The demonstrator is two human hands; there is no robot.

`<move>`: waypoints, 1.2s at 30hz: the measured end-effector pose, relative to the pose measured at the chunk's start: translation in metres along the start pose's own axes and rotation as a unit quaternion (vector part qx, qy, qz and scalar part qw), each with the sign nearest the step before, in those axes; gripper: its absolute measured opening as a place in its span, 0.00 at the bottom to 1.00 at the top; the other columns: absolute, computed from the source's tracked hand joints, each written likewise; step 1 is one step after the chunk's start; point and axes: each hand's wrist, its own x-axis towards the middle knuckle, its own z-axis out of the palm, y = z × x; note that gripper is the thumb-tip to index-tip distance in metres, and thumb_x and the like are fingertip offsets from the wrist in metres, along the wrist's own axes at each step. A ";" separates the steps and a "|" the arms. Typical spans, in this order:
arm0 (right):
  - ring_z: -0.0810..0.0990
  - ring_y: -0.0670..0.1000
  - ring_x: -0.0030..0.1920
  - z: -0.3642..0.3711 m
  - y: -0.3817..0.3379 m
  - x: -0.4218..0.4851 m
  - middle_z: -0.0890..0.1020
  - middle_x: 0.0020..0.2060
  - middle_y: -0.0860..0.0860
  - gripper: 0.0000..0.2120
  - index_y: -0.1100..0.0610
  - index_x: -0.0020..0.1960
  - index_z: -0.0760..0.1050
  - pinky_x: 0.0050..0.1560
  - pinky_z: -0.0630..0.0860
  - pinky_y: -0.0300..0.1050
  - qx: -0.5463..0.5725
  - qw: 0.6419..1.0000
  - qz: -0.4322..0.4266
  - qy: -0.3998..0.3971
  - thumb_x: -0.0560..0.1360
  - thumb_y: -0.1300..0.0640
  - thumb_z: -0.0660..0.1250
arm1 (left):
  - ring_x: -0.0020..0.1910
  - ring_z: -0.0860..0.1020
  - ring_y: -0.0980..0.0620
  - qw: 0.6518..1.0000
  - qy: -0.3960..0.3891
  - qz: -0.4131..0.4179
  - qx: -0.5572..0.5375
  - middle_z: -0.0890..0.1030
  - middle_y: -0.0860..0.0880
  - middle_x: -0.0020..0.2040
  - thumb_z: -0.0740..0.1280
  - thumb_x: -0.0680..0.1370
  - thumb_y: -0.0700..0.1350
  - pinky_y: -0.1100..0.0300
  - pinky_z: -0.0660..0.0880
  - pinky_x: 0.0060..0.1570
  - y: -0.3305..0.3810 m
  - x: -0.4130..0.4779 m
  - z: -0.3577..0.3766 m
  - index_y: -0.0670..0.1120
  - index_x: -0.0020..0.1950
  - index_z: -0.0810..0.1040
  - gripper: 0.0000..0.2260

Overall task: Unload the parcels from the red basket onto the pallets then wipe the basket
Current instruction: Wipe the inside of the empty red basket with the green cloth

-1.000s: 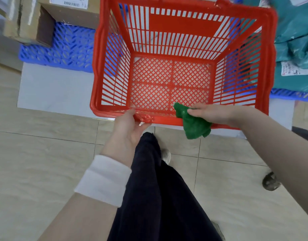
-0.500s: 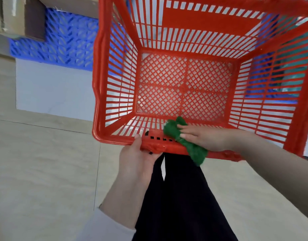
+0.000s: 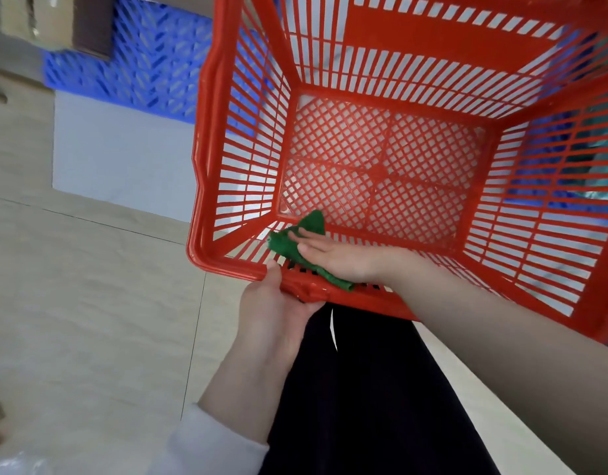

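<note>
The red basket (image 3: 206,166) is tilted toward me and holds no parcels; its mesh bottom shows bare. My left hand (image 3: 271,310) grips the near rim, thumb on top and fingers underneath. My right hand (image 3: 337,255) lies flat inside the near wall and presses a green cloth (image 3: 285,245) against the slats near the left corner. Part of the cloth trails over the rim under my palm.
A blue pallet (image 3: 141,63) lies behind the basket at the left, with a cardboard box (image 3: 56,22) on it. Teal parcels (image 3: 600,132) show through the basket's right wall. A pale mat (image 3: 124,159) covers the tiled floor. My dark-trousered leg (image 3: 364,389) is just below the basket.
The basket has tipped further toward me and fills more of the view. My right hand has slid the cloth from the rim's outside down onto the inner near wall, toward the left.
</note>
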 end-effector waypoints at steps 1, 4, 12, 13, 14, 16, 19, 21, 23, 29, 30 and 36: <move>0.43 0.47 0.75 -0.003 0.012 -0.008 0.45 0.76 0.47 0.24 0.47 0.75 0.47 0.71 0.39 0.43 0.001 1.000 0.012 -0.003 0.80 0.44 0.43 | 0.49 0.80 0.44 1.000 0.007 -0.004 -0.002 0.84 0.46 0.45 0.54 0.82 0.44 0.33 0.74 0.51 0.000 -0.001 0.001 0.47 0.48 0.74 0.10; 0.47 0.44 0.74 -0.015 0.048 -0.048 0.48 0.76 0.46 0.24 0.48 0.75 0.49 0.68 0.41 0.38 -0.004 0.997 0.073 -0.013 0.80 0.45 0.44 | 0.51 0.80 0.43 1.000 0.019 -0.012 -0.003 0.81 0.44 0.50 0.54 0.81 0.45 0.31 0.72 0.51 0.001 -0.003 0.002 0.47 0.49 0.73 0.09; 0.38 0.35 0.68 -0.004 0.013 -0.073 0.45 0.61 0.18 0.19 0.29 0.67 0.50 0.66 0.38 0.38 0.074 0.997 -0.010 -0.009 0.76 0.38 0.44 | 0.50 0.82 0.43 1.000 -0.016 -0.020 -0.014 0.82 0.43 0.50 0.52 0.82 0.46 0.35 0.75 0.51 -0.001 -0.001 0.000 0.45 0.52 0.74 0.13; 0.36 0.39 0.70 -0.001 0.003 -0.055 0.46 0.69 0.26 0.21 0.35 0.71 0.48 0.68 0.37 0.40 0.047 0.998 -0.031 -0.006 0.79 0.41 0.42 | 0.51 0.81 0.43 0.999 -0.024 -0.019 -0.015 0.82 0.43 0.51 0.51 0.82 0.46 0.35 0.75 0.51 -0.001 0.000 -0.001 0.44 0.52 0.75 0.14; 0.36 0.43 0.72 0.002 -0.007 -0.036 0.46 0.74 0.37 0.22 0.40 0.73 0.47 0.70 0.36 0.43 0.017 0.999 -0.041 -0.004 0.80 0.44 0.41 | 0.52 0.81 0.43 0.999 -0.029 -0.019 -0.017 0.81 0.43 0.51 0.51 0.82 0.47 0.36 0.75 0.51 -0.001 0.000 -0.002 0.44 0.52 0.75 0.14; 0.36 0.48 0.74 0.003 -0.016 -0.007 0.46 0.76 0.47 0.22 0.46 0.74 0.46 0.72 0.36 0.48 -0.013 1.000 -0.025 0.001 0.81 0.47 0.41 | 0.54 0.80 0.42 0.999 -0.029 -0.021 -0.024 0.81 0.44 0.52 0.51 0.82 0.47 0.34 0.74 0.52 -0.001 0.001 -0.002 0.45 0.52 0.76 0.15; 0.36 0.51 0.74 -0.002 0.005 0.000 0.43 0.75 0.50 0.24 0.51 0.75 0.45 0.71 0.35 0.48 -0.033 0.999 0.037 -0.003 0.81 0.47 0.40 | 0.54 0.79 0.42 0.999 -0.013 -0.026 -0.028 0.80 0.42 0.53 0.51 0.82 0.47 0.32 0.73 0.51 -0.001 0.002 0.000 0.45 0.52 0.74 0.12; 0.36 0.53 0.74 -0.007 0.032 -0.018 0.41 0.75 0.50 0.25 0.51 0.75 0.44 0.73 0.34 0.52 -0.061 0.995 0.081 -0.009 0.80 0.45 0.39 | 0.53 0.80 0.42 0.999 0.003 -0.031 -0.027 0.80 0.42 0.53 0.53 0.82 0.47 0.30 0.73 0.50 0.000 0.001 0.001 0.45 0.51 0.73 0.11; 0.35 0.52 0.74 -0.013 0.062 -0.052 0.40 0.75 0.49 0.25 0.50 0.75 0.44 0.72 0.34 0.51 -0.070 0.987 0.142 -0.015 0.80 0.44 0.39 | 0.52 0.80 0.41 0.999 0.009 -0.032 -0.025 0.81 0.42 0.52 0.53 0.82 0.48 0.30 0.72 0.50 0.001 -0.001 0.002 0.46 0.50 0.73 0.11; 0.53 0.47 0.73 -0.020 0.090 -0.141 0.45 0.76 0.47 0.25 0.48 0.75 0.46 0.70 0.55 0.43 0.002 0.966 0.260 0.018 0.80 0.46 0.44 | 0.54 0.79 0.41 0.999 0.032 -0.031 -0.016 0.80 0.43 0.53 0.54 0.81 0.48 0.29 0.71 0.51 0.002 -0.002 0.004 0.46 0.49 0.72 0.10; 0.52 0.47 0.73 -0.018 0.083 -0.141 0.46 0.76 0.46 0.24 0.46 0.75 0.47 0.71 0.53 0.43 0.011 0.969 0.246 0.028 0.80 0.45 0.45 | 0.53 0.79 0.42 0.999 0.034 -0.028 -0.009 0.80 0.43 0.52 0.54 0.81 0.48 0.29 0.72 0.51 0.001 -0.001 0.004 0.46 0.49 0.72 0.10; 0.51 0.48 0.74 -0.012 0.017 -0.080 0.54 0.75 0.44 0.21 0.38 0.72 0.52 0.66 0.45 0.38 0.102 0.987 0.110 0.066 0.80 0.44 0.47 | 0.45 0.82 0.44 0.999 0.035 -0.014 0.000 0.83 0.45 0.46 0.55 0.81 0.46 0.33 0.76 0.42 -0.001 0.003 0.000 0.47 0.49 0.73 0.08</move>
